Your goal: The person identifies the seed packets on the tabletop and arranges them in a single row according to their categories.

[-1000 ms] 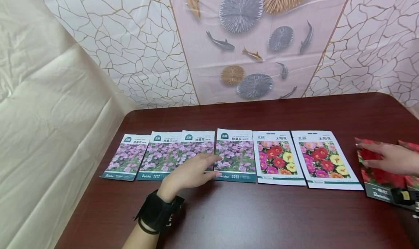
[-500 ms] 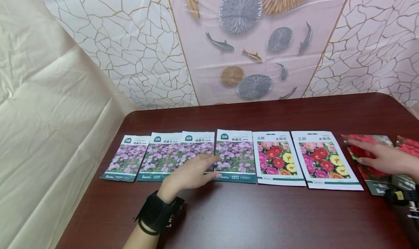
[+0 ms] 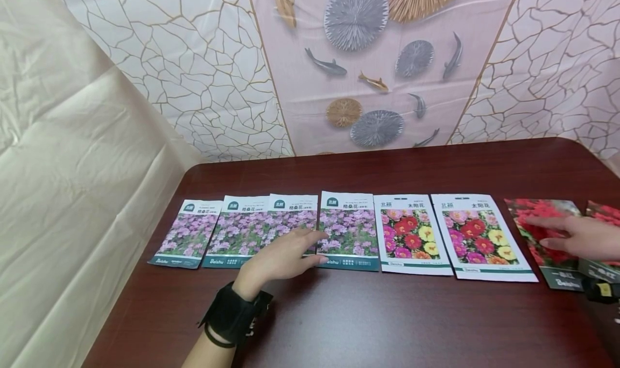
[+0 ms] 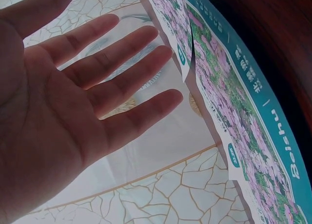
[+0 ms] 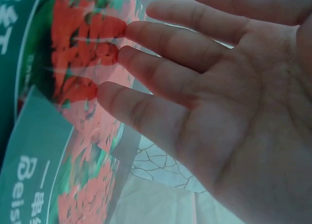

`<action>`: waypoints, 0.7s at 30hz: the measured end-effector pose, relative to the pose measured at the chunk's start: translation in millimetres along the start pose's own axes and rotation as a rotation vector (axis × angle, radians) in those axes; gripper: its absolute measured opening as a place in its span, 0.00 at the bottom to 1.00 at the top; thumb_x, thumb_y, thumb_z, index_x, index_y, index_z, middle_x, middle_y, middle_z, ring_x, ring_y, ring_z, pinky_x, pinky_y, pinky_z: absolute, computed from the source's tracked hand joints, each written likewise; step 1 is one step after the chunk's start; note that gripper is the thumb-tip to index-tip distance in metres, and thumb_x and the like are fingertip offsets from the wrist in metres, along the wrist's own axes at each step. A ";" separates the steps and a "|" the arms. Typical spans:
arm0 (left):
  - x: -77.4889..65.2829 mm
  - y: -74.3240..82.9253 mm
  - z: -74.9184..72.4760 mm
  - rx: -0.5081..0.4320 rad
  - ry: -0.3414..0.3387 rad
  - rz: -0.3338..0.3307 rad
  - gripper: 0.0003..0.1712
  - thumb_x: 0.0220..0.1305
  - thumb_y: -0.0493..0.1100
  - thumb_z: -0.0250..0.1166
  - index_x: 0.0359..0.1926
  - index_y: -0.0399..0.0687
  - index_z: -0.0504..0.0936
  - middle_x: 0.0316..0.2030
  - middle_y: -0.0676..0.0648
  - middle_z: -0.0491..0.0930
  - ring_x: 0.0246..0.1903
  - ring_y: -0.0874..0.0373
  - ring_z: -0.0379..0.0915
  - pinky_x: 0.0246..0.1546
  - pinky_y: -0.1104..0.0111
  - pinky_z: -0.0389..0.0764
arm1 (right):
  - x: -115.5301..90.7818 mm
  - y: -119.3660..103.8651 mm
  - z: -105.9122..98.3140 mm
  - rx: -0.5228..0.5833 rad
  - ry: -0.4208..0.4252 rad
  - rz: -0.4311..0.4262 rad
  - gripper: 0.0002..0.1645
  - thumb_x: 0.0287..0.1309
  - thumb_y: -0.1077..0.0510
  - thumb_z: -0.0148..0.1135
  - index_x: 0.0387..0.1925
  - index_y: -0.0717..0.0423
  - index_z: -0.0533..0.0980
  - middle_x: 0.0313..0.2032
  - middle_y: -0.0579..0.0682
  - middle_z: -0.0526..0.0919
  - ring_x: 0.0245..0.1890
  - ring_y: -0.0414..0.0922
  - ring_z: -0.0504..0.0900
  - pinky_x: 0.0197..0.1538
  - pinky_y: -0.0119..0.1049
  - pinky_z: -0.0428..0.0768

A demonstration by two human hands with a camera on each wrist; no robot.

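Note:
A row of flower seed packets lies on the table. My left hand (image 3: 283,255) is over the purple-flower seed packets (image 3: 349,225), its fingers extended; the left wrist view shows the palm (image 4: 53,112) with nothing in it. At the far right my right hand (image 3: 586,236) lies over a red-flower seed packet (image 3: 547,209). Its straight fingertips (image 5: 109,94) touch the packet's printed front in the right wrist view. A second red-flower seed packet (image 3: 603,212) sits right beside it, partly covered by the hand and cut off by the frame edge.
Two white seed packets with mixed flowers, one left (image 3: 414,233) and one right (image 3: 477,236), lie between the purple and red ones. The dark red-brown table (image 3: 363,325) meets a patterned cloth backdrop (image 3: 232,72). Pale cloth (image 3: 72,196) hangs at left.
The nearer red-flower seed packet has slid left, closer to the white packets, under my right hand. That hand has since shifted slightly back to the right. My left hand stays put.

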State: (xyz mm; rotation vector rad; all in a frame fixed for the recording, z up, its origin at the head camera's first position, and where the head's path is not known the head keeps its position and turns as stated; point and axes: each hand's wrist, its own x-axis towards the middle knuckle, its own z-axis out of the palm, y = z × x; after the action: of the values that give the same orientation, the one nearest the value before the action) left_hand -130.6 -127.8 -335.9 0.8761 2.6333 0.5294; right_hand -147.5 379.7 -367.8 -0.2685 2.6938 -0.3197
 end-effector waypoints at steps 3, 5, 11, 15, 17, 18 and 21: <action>0.3 0.2 0.2 0.007 0.010 0.010 0.27 0.66 0.50 0.55 0.63 0.45 0.66 0.58 0.42 0.69 0.60 0.49 0.61 0.58 0.56 0.65 | 0.7 -3.7 1.2 0.001 -0.005 -0.002 0.33 0.56 0.61 0.57 0.56 0.79 0.58 0.20 0.52 0.69 0.13 0.42 0.63 0.21 0.34 0.64; 1.4 0.1 0.7 0.009 0.029 0.034 0.26 0.66 0.49 0.55 0.61 0.43 0.68 0.55 0.43 0.71 0.56 0.50 0.65 0.55 0.58 0.68 | 2.2 -5.0 1.8 -0.006 0.004 -0.014 0.33 0.55 0.61 0.58 0.56 0.78 0.59 0.26 0.59 0.72 0.14 0.42 0.63 0.22 0.35 0.65; 5.0 1.0 1.5 -0.004 0.088 0.098 0.15 0.65 0.45 0.57 0.48 0.41 0.77 0.37 0.49 0.79 0.37 0.60 0.74 0.39 0.69 0.76 | 5.7 -6.3 3.9 0.002 0.014 -0.052 0.33 0.55 0.62 0.58 0.57 0.78 0.59 0.29 0.57 0.71 0.14 0.43 0.62 0.23 0.35 0.64; 5.8 2.8 1.1 -0.021 0.080 0.127 0.10 0.65 0.45 0.57 0.42 0.45 0.78 0.32 0.53 0.79 0.32 0.64 0.74 0.36 0.71 0.75 | 6.6 -7.0 3.5 -0.002 0.005 -0.053 0.33 0.55 0.61 0.58 0.57 0.78 0.59 0.27 0.53 0.69 0.14 0.42 0.62 0.23 0.36 0.63; 5.5 5.3 0.9 -0.020 0.073 0.150 0.10 0.65 0.45 0.57 0.41 0.45 0.79 0.31 0.54 0.78 0.30 0.65 0.73 0.35 0.72 0.75 | 7.4 -6.9 3.1 -0.004 -0.001 -0.051 0.34 0.55 0.61 0.58 0.57 0.78 0.59 0.28 0.55 0.70 0.14 0.43 0.62 0.24 0.36 0.63; 5.3 7.1 1.0 -0.017 0.067 0.161 0.10 0.65 0.45 0.57 0.42 0.45 0.79 0.30 0.54 0.78 0.30 0.66 0.72 0.34 0.73 0.74 | 7.8 -6.8 2.9 -0.005 -0.003 -0.051 0.34 0.55 0.61 0.58 0.57 0.78 0.59 0.29 0.56 0.71 0.14 0.43 0.62 0.24 0.36 0.64; 4.0 14.4 1.7 0.001 0.048 0.203 0.13 0.65 0.46 0.57 0.45 0.44 0.78 0.31 0.54 0.78 0.29 0.67 0.71 0.33 0.74 0.73 | 8.9 -6.8 2.6 -0.005 -0.009 -0.054 0.34 0.54 0.61 0.59 0.57 0.78 0.59 0.30 0.59 0.71 0.14 0.43 0.63 0.23 0.36 0.64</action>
State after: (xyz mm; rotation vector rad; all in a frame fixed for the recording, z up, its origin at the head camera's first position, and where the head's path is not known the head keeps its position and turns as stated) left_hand -125.7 -114.2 -331.8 1.1520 2.6023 0.6060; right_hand -153.5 370.6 -371.8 -0.3434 2.6819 -0.3274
